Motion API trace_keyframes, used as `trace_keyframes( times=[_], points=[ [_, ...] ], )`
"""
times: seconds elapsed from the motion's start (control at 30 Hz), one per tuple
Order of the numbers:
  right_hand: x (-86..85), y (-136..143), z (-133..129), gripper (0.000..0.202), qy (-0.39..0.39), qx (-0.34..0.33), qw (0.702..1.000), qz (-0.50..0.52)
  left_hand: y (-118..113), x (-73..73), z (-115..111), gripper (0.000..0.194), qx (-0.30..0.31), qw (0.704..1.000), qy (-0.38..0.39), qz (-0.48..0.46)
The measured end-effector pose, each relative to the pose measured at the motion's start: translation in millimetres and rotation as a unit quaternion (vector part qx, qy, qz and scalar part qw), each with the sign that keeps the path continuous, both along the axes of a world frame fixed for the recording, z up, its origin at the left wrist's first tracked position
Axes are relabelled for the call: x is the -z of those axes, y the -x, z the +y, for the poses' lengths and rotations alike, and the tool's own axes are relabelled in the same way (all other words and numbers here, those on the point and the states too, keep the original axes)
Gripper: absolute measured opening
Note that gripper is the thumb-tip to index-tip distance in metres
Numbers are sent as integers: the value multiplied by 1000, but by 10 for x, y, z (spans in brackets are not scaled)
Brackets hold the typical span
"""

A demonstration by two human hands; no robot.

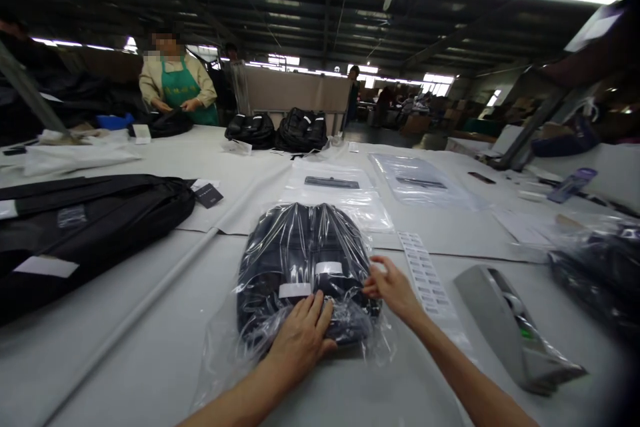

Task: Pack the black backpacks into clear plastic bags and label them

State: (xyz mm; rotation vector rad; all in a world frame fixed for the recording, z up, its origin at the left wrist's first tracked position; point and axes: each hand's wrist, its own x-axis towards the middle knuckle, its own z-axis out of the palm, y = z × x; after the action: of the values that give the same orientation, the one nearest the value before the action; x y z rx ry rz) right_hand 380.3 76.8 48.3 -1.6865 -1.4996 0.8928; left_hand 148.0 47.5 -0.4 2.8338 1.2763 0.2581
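Our left hand (303,333) lies flat on a backpack (310,233) in clear wrap (220,353), our right hand (395,290) at its edge.

Under our left hand and just ahead of it sits the backpack, its wrap bunched around our palm; those fingers are stretched out, pressing rather than clamped. Our right fingers are bent at the backpack's right side, and we cannot tell whether they pinch the wrap. Ahead of our left fingertips show two white strips (295,290). Just right of our right hand runs a label sheet (425,273), with a grey dispenser (500,320) farther right. Beyond both hands lie clear bags (330,195); well left of our left hand rests a black bag (115,220), a dark card (207,195) at its end.
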Motion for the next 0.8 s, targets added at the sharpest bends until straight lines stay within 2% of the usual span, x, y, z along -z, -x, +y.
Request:
trace_keyframes(
  times=[0.03, 0.07, 0.1, 0.17, 0.2, 0.23, 0.27, 0.3, 0.37, 0.4, 0.43, 0.5, 0.53, 0.6, 0.67, 0.73, 0.77, 0.8],
  points=[
    [-50, -170, -96, 38, -40, 11, 999, -28, 2, 14, 5, 65, -2, 1000, 1, -3],
    [-75, -327, -228, 41, -90, -8, 992, -82, 5, 31, 13, 65, -4, 1000, 1, -8],
    [-71, -458, -384, 48, -130, -65, 978, -150, 9, 47, 22, 64, -5, 1000, 0, -14],
    [19, -599, -696, 66, -189, -178, 920, -293, 15, 75, 36, 63, -6, 1000, 0, -27],
    [89, -605, -820, 72, -216, -210, 890, -341, 16, 84, 41, 63, -6, 999, 0, -31],
    [162, -575, -906, 72, -244, -225, 867, -371, 16, 89, 43, 63, -5, 999, 0, -32],
    [228, -519, -951, 65, -270, -224, 857, -378, 15, 92, 44, 65, -4, 1000, -1, -30],
    [279, -449, -955, 52, -291, -207, 861, -362, 14, 92, 44, 66, -3, 1000, -3, -26],
    [332, -313, -866, 20, -286, -142, 907, -276, 12, 88, 43, 69, -2, 1000, -7, -13],
    [347, -266, -791, 16, -252, -93, 939, -215, 12, 86, 43, 70, -1, 1000, -8, -8],
    [366, -238, -709, 20, -202, -35, 968, -146, 13, 85, 43, 70, 0, 1000, -9, -4],
    [450, -241, -551, 30, -83, 78, 994, -5, 17, 86, 46, 70, 2, 1000, -9, -4],
    [517, -269, -488, 33, -27, 116, 991, 59, 19, 87, 49, 70, 3, 1000, -8, -7],
    [658, -362, -410, 35, 55, 152, 973, 163, 21, 87, 55, 68, 5, 1000, -5, -10],
    [713, -485, -403, 36, 92, 186, 957, 204, 19, 83, 60, 68, 6, 1000, 0, -6],
    [604, -583, -460, 39, 52, 248, 956, 150, 13, 77, 62, 69, 4, 1000, 4, 0],
    [494, -598, -504, 40, -3, 272, 958, 86, 10, 73, 62, 70, 3, 1000, 5, 1],
    [363, -579, -551, 38, -77, 266, 961, 11, 8, 69, 61, 71, 3, 1000, 4, 0]
  ],
)
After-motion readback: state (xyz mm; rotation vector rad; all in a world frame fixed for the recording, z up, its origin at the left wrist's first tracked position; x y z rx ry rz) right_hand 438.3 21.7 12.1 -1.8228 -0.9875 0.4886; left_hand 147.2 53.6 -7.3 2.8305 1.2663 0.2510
